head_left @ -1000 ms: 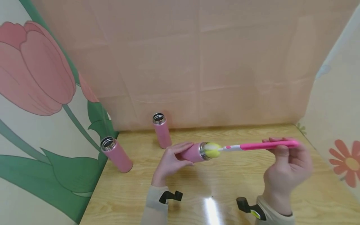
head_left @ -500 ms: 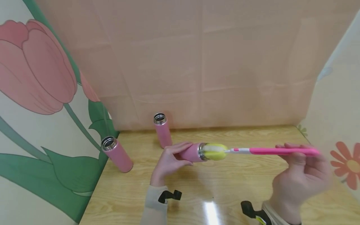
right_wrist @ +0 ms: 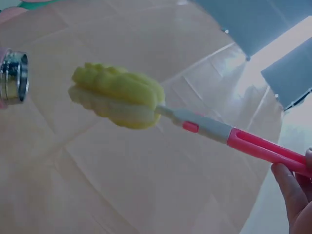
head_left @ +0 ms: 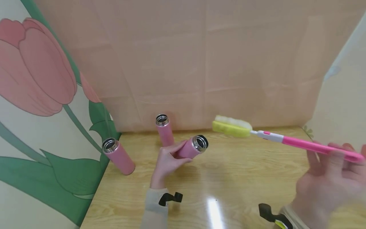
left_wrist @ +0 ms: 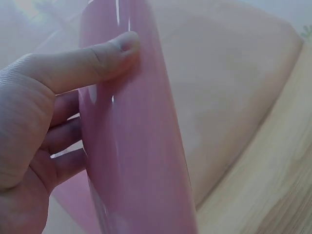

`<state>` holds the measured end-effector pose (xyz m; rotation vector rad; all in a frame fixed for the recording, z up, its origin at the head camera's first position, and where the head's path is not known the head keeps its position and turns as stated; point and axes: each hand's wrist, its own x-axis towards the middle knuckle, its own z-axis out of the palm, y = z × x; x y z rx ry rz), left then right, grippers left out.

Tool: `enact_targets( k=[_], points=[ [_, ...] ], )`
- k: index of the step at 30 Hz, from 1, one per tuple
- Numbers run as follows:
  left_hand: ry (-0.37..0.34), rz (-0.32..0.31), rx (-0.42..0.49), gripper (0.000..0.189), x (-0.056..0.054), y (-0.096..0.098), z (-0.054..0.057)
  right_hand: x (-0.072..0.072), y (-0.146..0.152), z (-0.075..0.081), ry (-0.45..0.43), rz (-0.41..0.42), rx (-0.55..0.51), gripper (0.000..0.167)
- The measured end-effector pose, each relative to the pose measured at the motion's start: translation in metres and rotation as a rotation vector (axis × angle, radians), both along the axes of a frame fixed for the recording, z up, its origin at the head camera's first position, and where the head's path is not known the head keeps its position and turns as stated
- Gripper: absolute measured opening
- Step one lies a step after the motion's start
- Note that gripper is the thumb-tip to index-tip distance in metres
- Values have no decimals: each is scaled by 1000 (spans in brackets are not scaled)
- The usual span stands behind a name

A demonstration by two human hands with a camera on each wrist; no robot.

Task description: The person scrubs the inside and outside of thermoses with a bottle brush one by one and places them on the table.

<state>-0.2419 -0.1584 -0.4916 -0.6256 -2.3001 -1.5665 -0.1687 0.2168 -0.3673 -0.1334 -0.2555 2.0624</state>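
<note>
My left hand (head_left: 166, 161) grips a pink metal bottle (head_left: 187, 150), tilted so its open steel mouth faces right and up. In the left wrist view the thumb lies across the pink bottle (left_wrist: 136, 126) and the fingers go behind it. At the right, my right hand (head_left: 328, 181) holds a bottle brush by its pink handle (head_left: 311, 145). The brush's yellow and white sponge head (head_left: 232, 126) is in the air, apart from the bottle. The right wrist view shows the sponge head (right_wrist: 117, 96) whole, with the bottle's steel mouth (right_wrist: 14, 76) at the left edge.
Two more pink bottles stand uncapped on the wooden table (head_left: 237, 178): one bottle (head_left: 119, 157) at the left, another bottle (head_left: 165, 133) behind my left hand. A peach cloth (head_left: 228, 63) hangs at the back, and a tulip-printed wall (head_left: 37, 70) borders the left.
The sponge head has come out of the held bottle's mouth. My right hand has moved right with the brush, and the bottle's mouth has tipped upward.
</note>
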Motion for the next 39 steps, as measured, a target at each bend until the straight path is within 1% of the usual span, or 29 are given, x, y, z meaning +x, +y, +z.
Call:
enact_targets(
  k=[3,5,8,11,14,17,21,24,28,32,39],
  points=[
    [14,-33,-43,67,1,7,4,-9,-6,-9,29,71,116,29],
    [40,-41,-88,67,1,12,5,-12,-9,-12,42,128,171,26],
    [78,-40,-144,67,0,17,4,-15,-9,-16,57,196,214,27],
    [97,-22,-184,67,-1,19,2,-16,-8,-18,55,222,249,27],
    [88,-14,-185,67,-1,20,1,-17,-8,-20,47,227,286,25],
    [88,-13,-182,67,-1,20,1,-17,-8,-21,20,247,334,29],
    [111,-15,-186,69,-2,20,2,-18,-11,-23,-24,300,402,36],
    [124,-19,-187,70,-1,20,2,-18,-12,-24,-36,334,446,35],
    [124,-16,-187,70,-1,21,3,-17,-13,-25,-44,330,475,35],
    [127,-10,-188,70,-1,21,2,-17,-14,-25,-59,303,470,36],
    [126,-32,-171,69,0,21,4,-19,-16,-25,-90,263,481,38]
  ],
)
